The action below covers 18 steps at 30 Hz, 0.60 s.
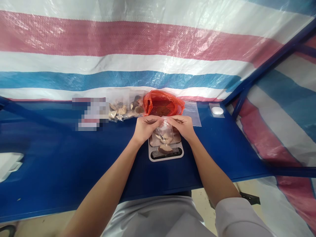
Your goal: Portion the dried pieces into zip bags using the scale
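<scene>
My left hand (148,127) and my right hand (182,125) pinch the top edge of a small clear plastic bag (164,135) between thumbs and fingers. Inside the bag are several pale, brown-edged dried slices (166,148). It hangs over a white kitchen scale (182,154), covering part of its plate and its dark display strip. Right behind my fingers an open red plastic bag (176,100) stands on the blue table, with something brownish inside that I cannot make out.
Clear bags of dried pieces (121,110) lie left of the red bag. A flat clear bag (195,113) lies to its right. Further right is a white oval object (217,111) on clear plastic. A white box (10,164) sits at the table's left. Striped sheeting (123,62) rises behind.
</scene>
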Motion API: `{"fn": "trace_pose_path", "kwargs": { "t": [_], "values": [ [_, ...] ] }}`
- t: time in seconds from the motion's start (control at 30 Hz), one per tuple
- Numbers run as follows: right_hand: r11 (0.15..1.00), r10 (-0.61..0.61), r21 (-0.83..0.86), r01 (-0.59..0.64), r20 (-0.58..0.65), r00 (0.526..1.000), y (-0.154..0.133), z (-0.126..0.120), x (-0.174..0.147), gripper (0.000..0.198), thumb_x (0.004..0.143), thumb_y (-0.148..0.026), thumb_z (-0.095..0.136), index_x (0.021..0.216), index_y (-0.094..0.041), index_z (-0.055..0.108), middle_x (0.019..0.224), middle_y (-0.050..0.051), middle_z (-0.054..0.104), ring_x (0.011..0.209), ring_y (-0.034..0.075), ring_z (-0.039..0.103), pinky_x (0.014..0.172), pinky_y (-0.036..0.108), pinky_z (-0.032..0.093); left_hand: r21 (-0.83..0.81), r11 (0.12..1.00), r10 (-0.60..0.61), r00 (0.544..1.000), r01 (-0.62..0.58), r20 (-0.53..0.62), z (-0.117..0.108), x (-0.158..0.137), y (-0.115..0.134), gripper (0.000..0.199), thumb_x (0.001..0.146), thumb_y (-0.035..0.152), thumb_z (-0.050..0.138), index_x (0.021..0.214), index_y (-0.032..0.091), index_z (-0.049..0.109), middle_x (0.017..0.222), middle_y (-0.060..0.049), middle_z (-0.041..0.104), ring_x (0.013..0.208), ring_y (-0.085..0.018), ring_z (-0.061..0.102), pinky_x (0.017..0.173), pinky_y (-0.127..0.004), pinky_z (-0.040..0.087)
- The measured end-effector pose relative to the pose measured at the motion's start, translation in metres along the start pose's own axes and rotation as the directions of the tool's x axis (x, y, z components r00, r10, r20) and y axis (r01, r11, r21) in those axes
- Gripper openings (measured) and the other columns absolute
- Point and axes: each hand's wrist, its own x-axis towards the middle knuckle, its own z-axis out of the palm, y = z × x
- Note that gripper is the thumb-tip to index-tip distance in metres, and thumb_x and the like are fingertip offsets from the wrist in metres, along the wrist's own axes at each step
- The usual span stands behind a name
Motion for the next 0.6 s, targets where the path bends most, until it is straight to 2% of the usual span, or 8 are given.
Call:
{"fn": "trace_pose_path", "kwargs": {
  "t": [0.2,0.4,0.6],
  "values": [
    [0.999,-0.004,0.032,0.004,-0.023,1.0,0.0014,0.0009,0.0007,0.018,0.07,-0.041,0.081,0.076,-0.024,0.081,0.077,0.001,0.079,0.071,0.019,0.073,0.069,0.032,0.059,-0.003,1.0,-0.003,1.0,0.003,0.031,-0.0031,0.001,0.0008,0.027,0.067,0.041,0.085,0.079,0.017,0.083,0.082,-0.008,0.081,0.076,-0.024,0.074,0.072,-0.032,0.06],
    [0.995,0.031,0.097,-0.024,-0.071,0.997,0.0038,0.0016,0.0024,0.021,0.072,-0.043,0.078,0.072,-0.022,0.075,0.062,-0.001,0.072,0.055,0.015,0.065,0.056,0.029,0.054,0.025,0.999,0.035,0.998,-0.036,0.043,-0.004,0.0019,-0.0029,0.025,0.075,0.041,0.081,0.08,0.017,0.083,0.075,-0.007,0.079,0.071,-0.022,0.073,0.069,-0.029,0.058],
    [0.999,0.025,0.03,-0.023,-0.065,0.998,0.0028,0.0032,0.0024,0.026,0.07,-0.046,0.081,0.076,-0.021,0.075,0.066,-0.001,0.072,0.058,0.015,0.065,0.06,0.029,0.054,0.036,0.999,0.023,1.0,-0.024,0.017,-0.0032,0.0029,-0.0035,0.025,0.071,0.039,0.083,0.082,0.017,0.084,0.079,-0.007,0.08,0.071,-0.021,0.072,0.067,-0.028,0.057]
  ]
}}
